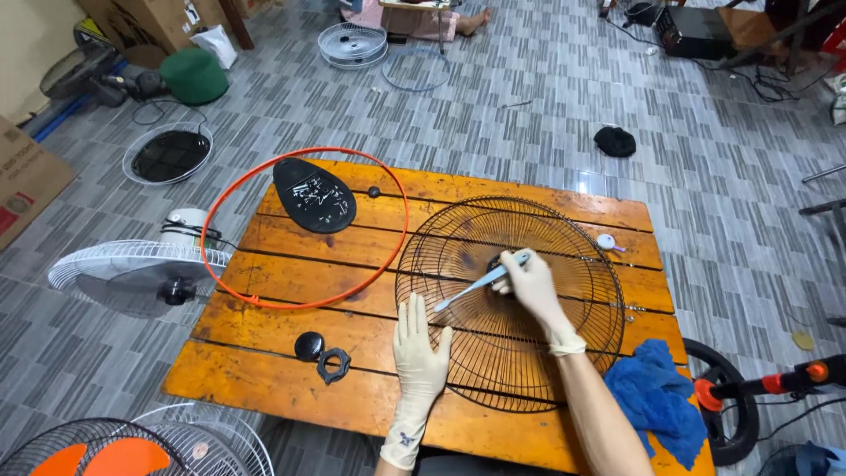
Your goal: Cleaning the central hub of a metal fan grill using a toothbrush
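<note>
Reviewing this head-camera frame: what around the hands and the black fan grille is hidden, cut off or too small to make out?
- Centre hub of the fan grille: covered by the right hand.
- Brush handle end: inside that hand's grip.
- Small pieces on the black oval cover: too small to tell.
- Left hand: forearm cut off by the bottom edge.
- Blue cloth: partly behind the right forearm.

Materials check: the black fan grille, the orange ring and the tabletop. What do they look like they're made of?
Fan grille: thin dark wire, likely painted or coated metal; fine radial spokes with ring wires.
Orange ring: smooth, evenly coloured band, probably plastic, not certain.
Tabletop: wooden planks, orange-brown glossy varnish, worn dark in patches; grain and plank gaps show.
</note>
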